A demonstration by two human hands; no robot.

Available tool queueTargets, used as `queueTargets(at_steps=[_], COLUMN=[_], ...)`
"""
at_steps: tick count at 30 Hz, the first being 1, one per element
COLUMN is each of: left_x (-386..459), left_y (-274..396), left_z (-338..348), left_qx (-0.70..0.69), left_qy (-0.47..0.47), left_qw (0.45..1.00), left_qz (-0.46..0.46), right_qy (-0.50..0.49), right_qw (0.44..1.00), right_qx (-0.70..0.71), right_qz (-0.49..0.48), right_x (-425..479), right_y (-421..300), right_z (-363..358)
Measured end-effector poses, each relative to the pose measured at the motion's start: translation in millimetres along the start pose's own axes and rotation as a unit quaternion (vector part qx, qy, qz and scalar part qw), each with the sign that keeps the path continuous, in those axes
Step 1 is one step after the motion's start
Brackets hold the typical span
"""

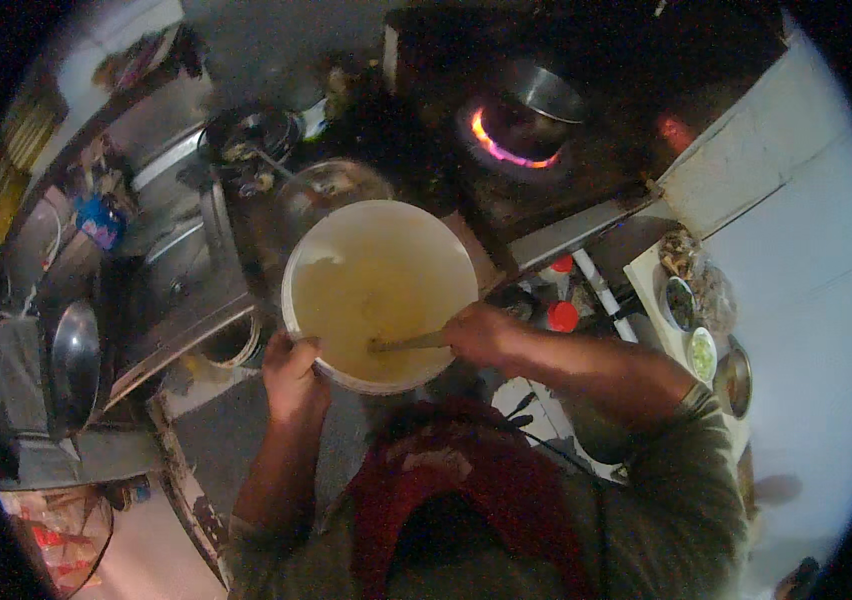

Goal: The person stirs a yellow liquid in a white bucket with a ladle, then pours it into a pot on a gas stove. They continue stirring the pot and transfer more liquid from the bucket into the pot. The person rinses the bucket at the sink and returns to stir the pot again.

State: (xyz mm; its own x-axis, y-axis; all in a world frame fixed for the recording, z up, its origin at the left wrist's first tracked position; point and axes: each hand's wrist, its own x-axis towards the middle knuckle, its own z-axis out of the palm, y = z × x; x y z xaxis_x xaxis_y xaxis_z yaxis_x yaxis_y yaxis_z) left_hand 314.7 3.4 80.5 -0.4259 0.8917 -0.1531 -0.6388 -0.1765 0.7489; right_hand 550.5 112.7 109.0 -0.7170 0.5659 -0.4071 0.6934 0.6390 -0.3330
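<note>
Before me is a large white bucket [287,296] holding a cloudy yellowish liquid [366,285]. My left hand [297,371] grips its near left rim, thumb on top. My right hand [482,334] is closed around the handle of a stirring utensil [411,342], whose far end dips into the liquid, so its shape there is hidden. That utensil slants inward from the right side of the bucket.
Beyond the bucket, flames [501,150] burn in a stove ring beside a metal pan [552,94]. A round vessel [336,184] stands just behind the bucket. Right of me, a ledge carries a bowl of chopped greens [702,354]. Red-lidded containers [562,316] sit below the stove edge.
</note>
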Motion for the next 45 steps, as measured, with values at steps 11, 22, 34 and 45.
queueTargets(at_steps=[11,22,34,45], left_x=[13.8,45.5,117.9,117.4], left_y=[-58.1,-113.0,-148.2,-157.8], left_z=[130.3,245.0,265.3,287.9], left_qx=[0.024,0.063,0.056,0.078], left_qy=[0.033,0.085,0.060,0.042], left_qw=[0.999,0.994,0.996,0.994], left_qz=[0.029,0.029,0.022,0.062], right_qy=[0.225,0.131,-0.031,0.205], right_qw=[0.950,0.976,0.949,0.875], right_qx=[-0.173,-0.147,-0.178,-0.260], right_qz=[-0.133,-0.095,-0.259,-0.353], right_x=[-64.3,-69.9,-30.0,30.7], right_y=[131.3,236.9,299.3,348.2], right_z=[-88.5,-165.1,-192.4,-193.2])
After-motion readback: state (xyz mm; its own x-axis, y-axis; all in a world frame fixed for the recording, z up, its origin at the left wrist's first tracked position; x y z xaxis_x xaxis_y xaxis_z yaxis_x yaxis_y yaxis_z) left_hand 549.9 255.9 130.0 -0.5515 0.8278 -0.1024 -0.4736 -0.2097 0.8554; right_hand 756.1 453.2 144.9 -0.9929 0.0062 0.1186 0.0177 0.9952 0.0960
